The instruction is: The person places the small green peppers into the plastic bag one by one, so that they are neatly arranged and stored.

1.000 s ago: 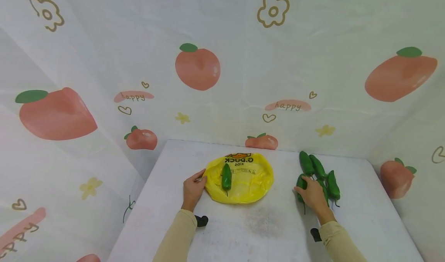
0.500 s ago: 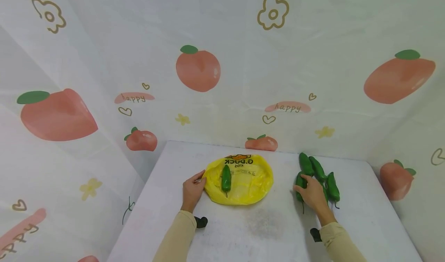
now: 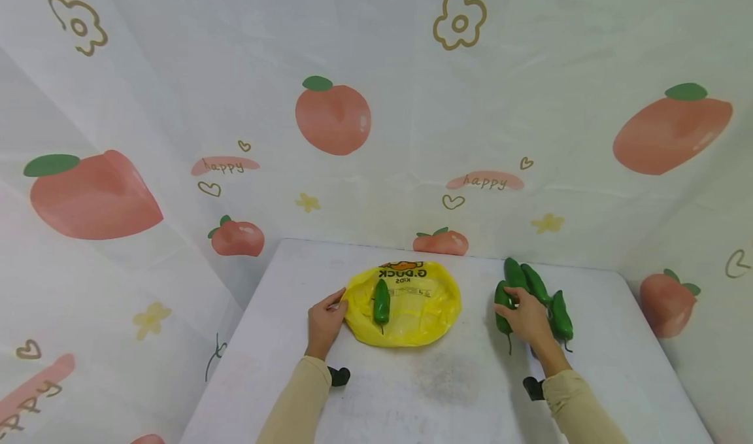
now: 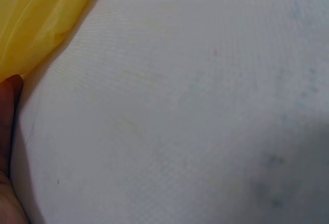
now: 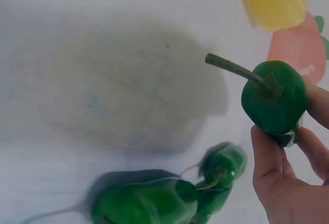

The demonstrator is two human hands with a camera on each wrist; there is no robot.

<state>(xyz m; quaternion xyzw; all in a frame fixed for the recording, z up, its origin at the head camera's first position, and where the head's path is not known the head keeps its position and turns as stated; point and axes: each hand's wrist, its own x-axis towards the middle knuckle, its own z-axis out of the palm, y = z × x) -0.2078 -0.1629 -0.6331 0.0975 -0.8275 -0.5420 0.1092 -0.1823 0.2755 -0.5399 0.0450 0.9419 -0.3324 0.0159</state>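
The bag was bright yellow, with black mirrored lettering and a touch of orange in its print. A glossy deep green covered the pepper inside it and the loose peppers; one stem showed a duller green. The wall covering was off-white, patterned with coral-pink fruit under green leaves, brown-outlined flowers and hearts, yellow blossoms, and pink streaks lettered "happy". The counter was white with a greyish smudge, the sleeves plain beige.
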